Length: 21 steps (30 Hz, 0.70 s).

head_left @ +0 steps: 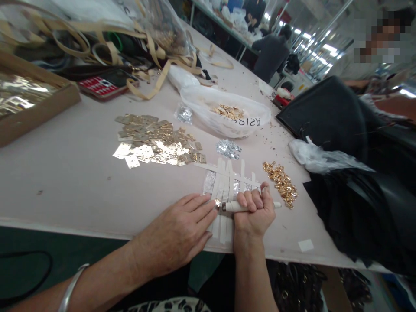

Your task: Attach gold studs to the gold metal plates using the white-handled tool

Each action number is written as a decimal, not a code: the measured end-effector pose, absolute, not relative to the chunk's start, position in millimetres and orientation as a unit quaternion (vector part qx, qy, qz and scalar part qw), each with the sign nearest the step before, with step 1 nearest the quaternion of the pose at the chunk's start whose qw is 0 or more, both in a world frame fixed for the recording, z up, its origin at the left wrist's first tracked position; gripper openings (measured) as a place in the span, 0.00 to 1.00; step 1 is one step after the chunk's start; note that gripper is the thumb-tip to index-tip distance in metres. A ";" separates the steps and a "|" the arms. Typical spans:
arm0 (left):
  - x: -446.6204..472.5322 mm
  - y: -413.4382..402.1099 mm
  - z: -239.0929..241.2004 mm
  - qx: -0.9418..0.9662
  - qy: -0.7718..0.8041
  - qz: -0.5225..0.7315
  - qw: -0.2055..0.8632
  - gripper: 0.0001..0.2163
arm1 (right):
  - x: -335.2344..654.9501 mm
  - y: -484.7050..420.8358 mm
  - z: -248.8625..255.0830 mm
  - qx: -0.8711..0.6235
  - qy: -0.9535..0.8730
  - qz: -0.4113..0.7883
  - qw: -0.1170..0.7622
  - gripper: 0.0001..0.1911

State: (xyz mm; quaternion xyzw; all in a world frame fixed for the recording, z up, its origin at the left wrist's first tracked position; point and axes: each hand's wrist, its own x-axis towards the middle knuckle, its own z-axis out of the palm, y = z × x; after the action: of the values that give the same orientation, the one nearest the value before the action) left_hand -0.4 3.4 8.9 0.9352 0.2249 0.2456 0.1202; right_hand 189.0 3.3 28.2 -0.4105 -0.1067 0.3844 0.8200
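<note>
My right hand [255, 212] is wrapped round a slim hand tool with a taped white handle [232, 206], held level with its dark tip pointing left. My left hand [185, 227] has its fingers close together, and their tips hold a small shiny gold metal piece [217, 202] against the tool's tip. Both hands are over a work patch [224, 180] of clear plastic crossed by strips of pale tape. Left of it spreads a pile of flat gold metal plates [159, 138]. Silver discs [228, 148] lie just behind, and small gold fittings [281, 184] are heaped at the right.
A white plastic bag [208, 102] with gold parts stands open behind the piles. At the left are a cardboard box [39, 119] of gold pieces, a phone [104, 82] and tangled beige strap [152, 86]. Black sheet material [357, 208] covers the right side. A person [272, 54] sits farther back.
</note>
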 end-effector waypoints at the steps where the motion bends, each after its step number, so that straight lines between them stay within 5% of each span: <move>1: 0.0 3.1 8.5 0.934 0.227 0.248 0.122 0.15 | 188.8 3.8 28.5 -0.407 -0.097 0.386 0.822 0.04; 13: 2.8 1.9 0.8 0.924 0.237 0.273 0.126 0.15 | 168.5 3.5 38.6 -0.431 -0.250 0.324 0.805 0.07; 21: -0.5 0.4 5.5 0.929 0.213 0.273 0.128 0.10 | 143.4 -4.4 36.5 -0.470 -0.460 0.298 0.692 0.05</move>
State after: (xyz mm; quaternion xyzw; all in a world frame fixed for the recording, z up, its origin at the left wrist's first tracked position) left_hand -0.5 0.4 5.5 0.9294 0.2126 0.2729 0.1283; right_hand 143.4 -4.4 36.5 -0.4698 -0.4603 0.2979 0.6919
